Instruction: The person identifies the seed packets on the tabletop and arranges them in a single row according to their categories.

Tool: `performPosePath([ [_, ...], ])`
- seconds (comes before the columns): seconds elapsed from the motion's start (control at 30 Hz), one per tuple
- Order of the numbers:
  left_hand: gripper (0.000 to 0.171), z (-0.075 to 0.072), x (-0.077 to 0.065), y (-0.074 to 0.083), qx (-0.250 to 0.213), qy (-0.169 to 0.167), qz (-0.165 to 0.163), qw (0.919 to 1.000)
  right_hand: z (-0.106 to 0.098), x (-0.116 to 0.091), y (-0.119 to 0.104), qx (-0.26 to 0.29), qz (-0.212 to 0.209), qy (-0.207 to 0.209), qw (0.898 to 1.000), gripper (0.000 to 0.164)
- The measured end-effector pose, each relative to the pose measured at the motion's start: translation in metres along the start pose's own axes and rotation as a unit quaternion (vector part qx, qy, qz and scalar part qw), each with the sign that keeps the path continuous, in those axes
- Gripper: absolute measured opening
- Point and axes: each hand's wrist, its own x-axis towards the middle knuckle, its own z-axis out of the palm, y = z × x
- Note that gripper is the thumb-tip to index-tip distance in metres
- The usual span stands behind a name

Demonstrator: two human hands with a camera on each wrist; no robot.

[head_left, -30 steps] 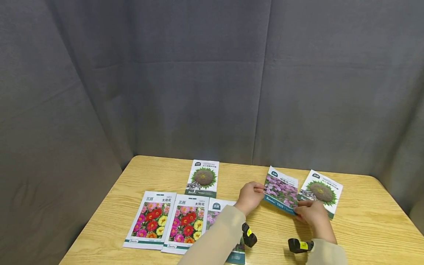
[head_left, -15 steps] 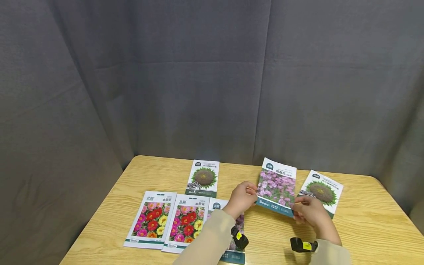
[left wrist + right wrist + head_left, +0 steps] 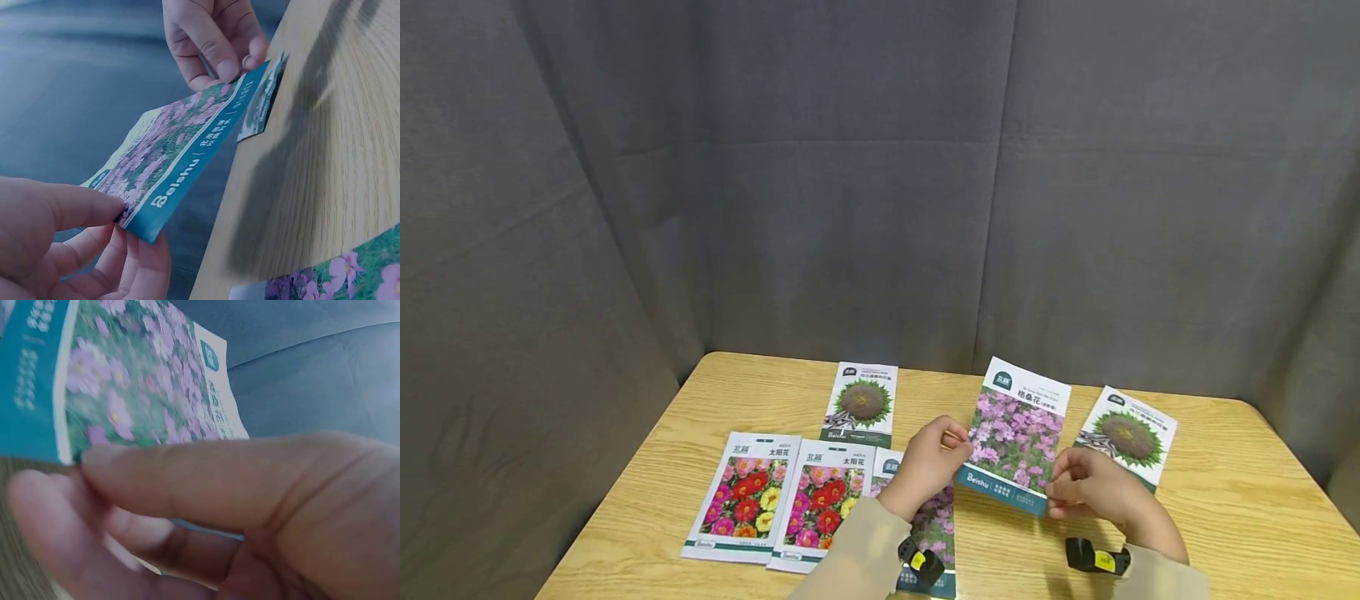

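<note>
A seed packet with pink-purple flowers point(image 3: 1017, 437) is held up off the table by both hands, its blue-green band toward the person. My left hand point(image 3: 930, 461) pinches its left edge between thumb and fingers, as the left wrist view shows closely. At the lower right edge, my right hand point(image 3: 1097, 492) pinches it with the thumb on the printed face. Below my left forearm lies another pink-flower packet point(image 3: 934, 533), partly covered by the sleeve. Just behind my right hand, a sunflower seed packet point(image 3: 1126, 429) lies slanted on the table.
Two packets with red and yellow flowers, the left packet point(image 3: 745, 500) and the right packet point(image 3: 822, 504), lie side by side at the left. A second sunflower packet point(image 3: 860, 404) lies near the back edge of the wooden table point(image 3: 1240, 500). A grey curtain point(image 3: 850, 208) hangs behind.
Both hands have brought the pink-flower packet left and toward the person, tilting its face up more to the camera. The packets on the table have stayed put.
</note>
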Motion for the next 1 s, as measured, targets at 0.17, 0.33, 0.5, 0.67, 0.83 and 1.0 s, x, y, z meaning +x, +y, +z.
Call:
performPosePath([
  [0.17, 0.007, -0.003, -0.01, 0.001, -0.008, -0.008, -0.006, 0.9999, 0.0, -0.002, 0.0, -0.005, -0.01, -0.044, 0.999, 0.008],
  [0.33, 0.005, -0.005, -0.016, -0.001, -0.022, -0.027, -0.014, 0.9993, 0.0, -0.004, -0.001, 0.002, -0.01, 0.0, 1.0, 0.013],
  [0.5, 0.008, -0.011, -0.019, 0.002, -0.039, -0.058, -0.036, 0.9969, -0.001, -0.005, -0.004, 0.013, -0.018, 0.064, 0.998, 0.027],
  [0.67, 0.015, -0.016, -0.023, 0.004, -0.05, -0.104, -0.065, 0.9912, -0.002, -0.005, -0.004, 0.014, -0.027, 0.055, 0.998, 0.024],
  [0.83, 0.002, -0.014, -0.026, 0.005, -0.029, -0.126, -0.076, 0.9887, -0.003, -0.005, 0.002, 0.009, -0.031, 0.034, 0.999, 0.02],
  [1.0, 0.003, -0.013, -0.027, 0.007, -0.013, -0.126, -0.082, 0.9885, -0.004, -0.003, 0.007, -0.004, -0.015, 0.0, 1.0, 0.016],
])
